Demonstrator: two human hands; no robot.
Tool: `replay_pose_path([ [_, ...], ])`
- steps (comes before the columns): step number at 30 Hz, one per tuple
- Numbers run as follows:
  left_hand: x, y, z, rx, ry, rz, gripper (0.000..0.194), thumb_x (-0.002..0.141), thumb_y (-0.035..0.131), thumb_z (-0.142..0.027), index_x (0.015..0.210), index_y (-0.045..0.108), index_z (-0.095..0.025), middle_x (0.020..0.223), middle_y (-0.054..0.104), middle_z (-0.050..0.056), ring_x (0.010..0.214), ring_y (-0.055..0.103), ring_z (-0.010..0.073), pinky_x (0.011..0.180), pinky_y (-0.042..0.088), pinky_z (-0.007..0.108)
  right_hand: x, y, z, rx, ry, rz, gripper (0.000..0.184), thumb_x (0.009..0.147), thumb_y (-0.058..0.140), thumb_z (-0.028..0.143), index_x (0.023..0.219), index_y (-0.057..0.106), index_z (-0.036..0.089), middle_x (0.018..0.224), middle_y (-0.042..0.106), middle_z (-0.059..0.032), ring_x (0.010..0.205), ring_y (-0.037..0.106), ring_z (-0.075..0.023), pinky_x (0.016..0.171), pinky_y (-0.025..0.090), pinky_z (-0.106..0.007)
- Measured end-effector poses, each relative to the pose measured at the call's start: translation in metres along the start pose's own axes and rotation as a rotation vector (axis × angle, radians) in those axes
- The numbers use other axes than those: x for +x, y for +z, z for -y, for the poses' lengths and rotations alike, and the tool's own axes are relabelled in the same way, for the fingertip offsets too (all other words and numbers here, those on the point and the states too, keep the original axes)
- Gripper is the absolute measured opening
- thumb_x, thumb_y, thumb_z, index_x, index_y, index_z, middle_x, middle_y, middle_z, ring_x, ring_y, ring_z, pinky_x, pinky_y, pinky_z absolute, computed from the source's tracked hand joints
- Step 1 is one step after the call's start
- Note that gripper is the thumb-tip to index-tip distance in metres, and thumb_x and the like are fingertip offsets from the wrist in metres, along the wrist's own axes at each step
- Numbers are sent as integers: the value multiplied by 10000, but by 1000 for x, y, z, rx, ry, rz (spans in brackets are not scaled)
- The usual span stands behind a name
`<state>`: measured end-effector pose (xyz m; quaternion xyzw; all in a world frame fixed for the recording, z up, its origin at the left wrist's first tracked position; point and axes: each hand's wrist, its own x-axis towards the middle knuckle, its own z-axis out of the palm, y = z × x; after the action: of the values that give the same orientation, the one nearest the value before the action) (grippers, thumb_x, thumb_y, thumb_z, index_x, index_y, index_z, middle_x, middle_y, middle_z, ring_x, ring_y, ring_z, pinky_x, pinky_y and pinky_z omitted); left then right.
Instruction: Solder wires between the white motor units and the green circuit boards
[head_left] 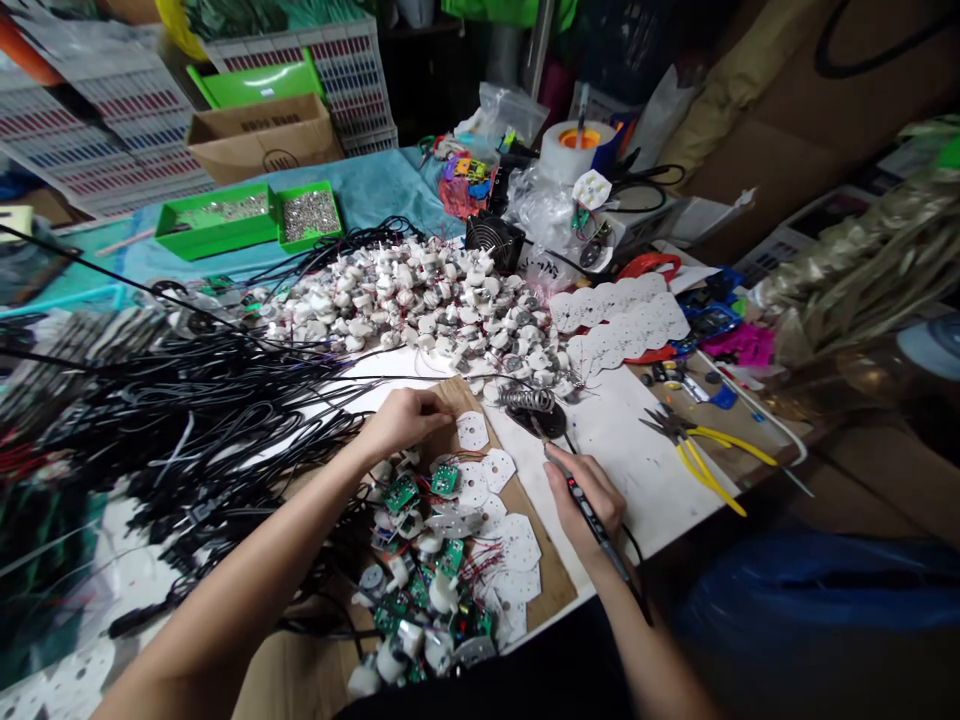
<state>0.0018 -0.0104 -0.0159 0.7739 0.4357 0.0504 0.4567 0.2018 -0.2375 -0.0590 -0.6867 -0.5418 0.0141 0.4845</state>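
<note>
My right hand [586,500] is wrapped round a black soldering iron [581,500]. The iron's tip points at a round black stand [543,422] topped by a metal coil [529,400]; whether it touches cannot be told. My left hand [405,420] is closed in a pinch at the upper left of a small white circuit board [472,431]. Between those fingers, what they hold is too small to make out. Below the hands, more white boards [519,545] lie on a brown wooden board [551,560], beside green circuit boards [401,492] and white motor-like parts.
A big heap of white parts with thin wires [420,300] lies behind my hands. Black cables [217,420] pile up at the left. Yellow-handled pliers [705,450] rest at the right. Green trays [217,220] of small metal pieces stand at the back, near a cardboard box [262,135].
</note>
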Motion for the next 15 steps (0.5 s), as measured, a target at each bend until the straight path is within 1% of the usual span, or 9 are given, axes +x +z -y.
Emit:
replay_pose_path([
  [2,-2,8,2,64,8,-2,228,761,677,-401,784,766,-192,673,699,3,600,564,136,551,381,235,1,0,0,-5,-4,7,288,984,587,161,1228,683,282,992,749,-79,862,744,-241,770,621,-353],
  [4,-3,11,4,100,-16,-2,248,774,656,-418,792,761,-193,674,692,3,616,567,146,556,377,241,2,0,1,-9,-13,6,275,981,594,158,1211,688,274,982,750,-79,857,745,-234,771,620,-341],
  [6,-3,12,6,111,-33,5,273,782,643,-439,799,750,-188,685,688,5,629,572,152,566,381,246,2,0,0,-10,-19,-1,268,978,596,143,1196,696,261,981,752,-79,863,746,-226,779,614,-325],
  [9,-3,11,8,102,-17,40,283,797,614,-445,787,719,-182,706,685,6,641,576,151,585,385,250,1,-1,0,-15,-18,-11,272,980,589,132,1200,702,247,995,756,-84,880,743,-221,792,610,-319],
  [11,-2,11,8,101,-9,65,273,805,597,-432,768,697,-181,690,668,-1,623,562,144,578,373,249,0,-1,2,-23,-26,-35,267,974,602,133,1199,707,232,979,757,-82,856,739,-213,779,611,-314],
  [13,-2,11,6,119,-6,75,257,812,585,-409,747,678,-179,660,642,-10,604,544,135,574,362,247,-1,-1,7,-16,-45,-67,262,960,620,123,1185,717,215,959,757,-78,832,735,-200,764,610,-301],
  [15,-3,11,2,158,-8,76,232,814,580,-372,733,672,-175,645,630,-13,605,539,131,581,362,244,-1,2,15,23,-62,-63,270,949,627,108,1181,723,206,961,756,-76,830,732,-190,757,608,-289],
])
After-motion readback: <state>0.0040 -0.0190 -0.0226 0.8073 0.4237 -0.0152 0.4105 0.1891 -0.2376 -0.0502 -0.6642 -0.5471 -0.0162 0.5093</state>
